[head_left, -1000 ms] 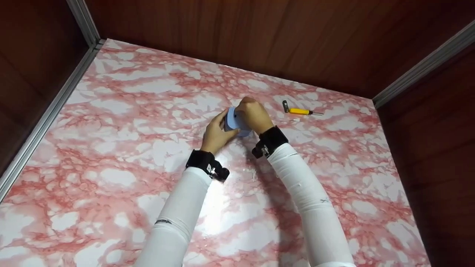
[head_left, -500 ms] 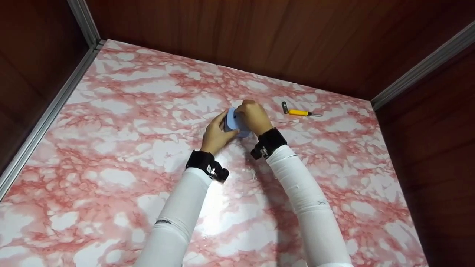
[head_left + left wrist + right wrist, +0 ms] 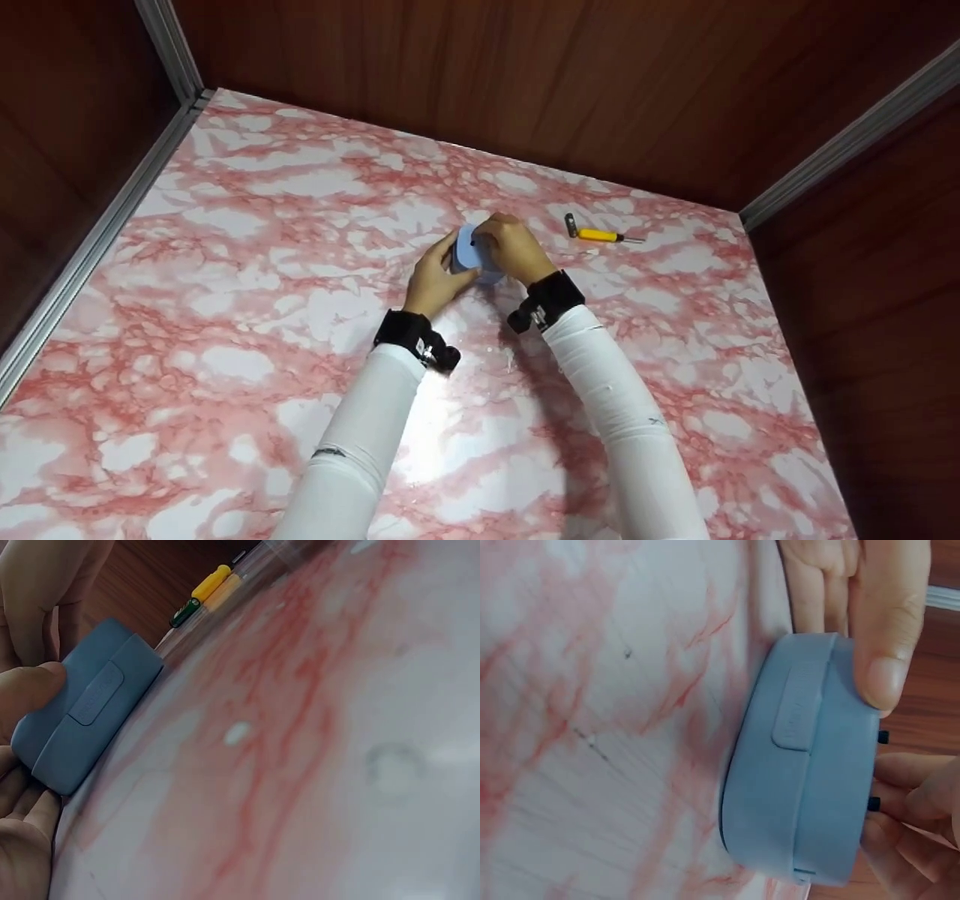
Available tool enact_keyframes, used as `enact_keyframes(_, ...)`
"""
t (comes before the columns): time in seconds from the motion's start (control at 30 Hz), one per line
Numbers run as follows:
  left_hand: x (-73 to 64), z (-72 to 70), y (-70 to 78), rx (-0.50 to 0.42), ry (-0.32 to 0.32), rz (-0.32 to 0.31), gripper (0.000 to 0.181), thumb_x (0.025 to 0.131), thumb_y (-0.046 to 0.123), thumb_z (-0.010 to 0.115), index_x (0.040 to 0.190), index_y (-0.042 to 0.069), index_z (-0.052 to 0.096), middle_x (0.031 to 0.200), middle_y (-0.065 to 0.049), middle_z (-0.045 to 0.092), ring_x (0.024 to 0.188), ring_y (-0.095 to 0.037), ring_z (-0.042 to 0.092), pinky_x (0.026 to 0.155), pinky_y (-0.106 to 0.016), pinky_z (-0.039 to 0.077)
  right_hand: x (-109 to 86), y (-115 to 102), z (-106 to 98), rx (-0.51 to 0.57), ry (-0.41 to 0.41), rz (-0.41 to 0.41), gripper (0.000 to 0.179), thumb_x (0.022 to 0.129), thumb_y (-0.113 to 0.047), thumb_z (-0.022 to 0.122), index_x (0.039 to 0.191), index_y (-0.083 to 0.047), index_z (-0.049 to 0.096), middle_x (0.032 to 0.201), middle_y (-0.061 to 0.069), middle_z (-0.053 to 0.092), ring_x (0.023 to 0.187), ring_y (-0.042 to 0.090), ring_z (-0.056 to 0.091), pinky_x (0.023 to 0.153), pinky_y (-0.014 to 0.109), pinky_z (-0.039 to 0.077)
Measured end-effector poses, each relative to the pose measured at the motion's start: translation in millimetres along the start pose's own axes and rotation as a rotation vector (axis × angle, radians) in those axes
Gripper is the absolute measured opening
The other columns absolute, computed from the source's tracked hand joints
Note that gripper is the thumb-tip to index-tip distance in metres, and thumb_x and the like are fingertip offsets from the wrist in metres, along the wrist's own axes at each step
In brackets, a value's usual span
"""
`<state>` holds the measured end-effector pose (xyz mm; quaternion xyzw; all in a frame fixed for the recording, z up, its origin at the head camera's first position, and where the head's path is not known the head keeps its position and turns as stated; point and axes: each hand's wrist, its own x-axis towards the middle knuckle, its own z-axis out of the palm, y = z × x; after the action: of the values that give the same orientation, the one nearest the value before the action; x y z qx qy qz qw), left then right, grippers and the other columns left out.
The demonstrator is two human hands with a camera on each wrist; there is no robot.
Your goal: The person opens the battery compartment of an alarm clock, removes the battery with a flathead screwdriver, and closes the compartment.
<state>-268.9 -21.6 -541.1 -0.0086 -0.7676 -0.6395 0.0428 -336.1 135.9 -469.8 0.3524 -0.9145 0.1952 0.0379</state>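
Note:
A small light-blue case (image 3: pixel 466 257) with rounded corners stands on the table, tilted in the wrist views. My left hand (image 3: pixel 433 283) grips it from the left, its thumb on the near side; the thumb and fingers also show in the left wrist view around the blue case (image 3: pixel 97 705). Two short black screws stick out of the case's face in the right wrist view, an upper screw (image 3: pixel 883 737) and a lower screw (image 3: pixel 874 804). My right hand (image 3: pixel 519 250) is bent over that face, its fingertips pinching around the lower screw.
To the right of the hands lies a yellow-handled screwdriver (image 3: pixel 598 235) with a thin metal shaft. Beside its handle end is a short dark cylinder (image 3: pixel 571 225). Dark wooden panels with metal rails border the red-and-white marbled table (image 3: pixel 240 364).
The head view has shifted slightly, so table, tools and case sit a little lower in it. Both hands stay at the case; the right hand's fingers have turned slightly.

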Motion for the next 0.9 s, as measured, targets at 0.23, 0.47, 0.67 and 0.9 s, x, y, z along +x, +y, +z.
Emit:
enact_keyframes(0.23,0.0,-0.8,-1.3,-0.032,-0.016,-0.023,0.084,0.086,0.025,0.083,0.157,0.018,0.04,0.16,-0.011,0.038,0.141,-0.026,0.046,0.114,-0.027,0.04,-12.4,6.5,-1.3,0.133,-0.01,0.021,0.03,0.098,0.011,0.05,0.116,0.002,0.072,0.117,0.018,0.069,0.114,0.031,0.063,0.102,0.04,0.052)
enact_keyframes(0.47,0.5,-1.1,-0.3,-0.063,-0.007,-0.023,0.084,0.085,0.022,0.084,0.157,0.016,0.041,0.159,-0.012,0.038,0.141,-0.026,0.045,0.114,-0.026,0.04,-25.1,14.2,1.6,0.244,0.061,0.125,0.041,0.105,0.001,0.043,0.144,-0.003,0.054,0.14,0.019,0.056,0.133,0.032,0.051,0.113,0.041,0.043)
enact_keyframes(0.67,-0.5,-0.3,0.2,-0.053,0.004,-0.029,0.084,0.084,0.024,0.085,0.156,0.017,0.042,0.158,-0.012,0.04,0.14,-0.025,0.047,0.114,-0.026,0.04,-37.2,23.1,4.7,0.573,0.013,0.354,0.065,0.102,-0.027,0.062,0.158,-0.009,0.033,0.16,0.014,0.034,0.145,0.035,0.036,0.117,0.047,0.039)
enact_keyframes(0.9,-1.3,-1.0,1.2,-0.044,0.002,-0.028,0.084,0.085,0.027,0.084,0.157,0.018,0.041,0.159,-0.011,0.04,0.14,-0.024,0.046,0.113,-0.026,0.041,-44.4,29.2,12.0,0.706,-0.1,0.425,0.098,0.086,-0.011,0.082,0.162,-0.006,0.02,0.164,0.015,0.028,0.148,0.031,0.032,0.117,0.037,0.04)
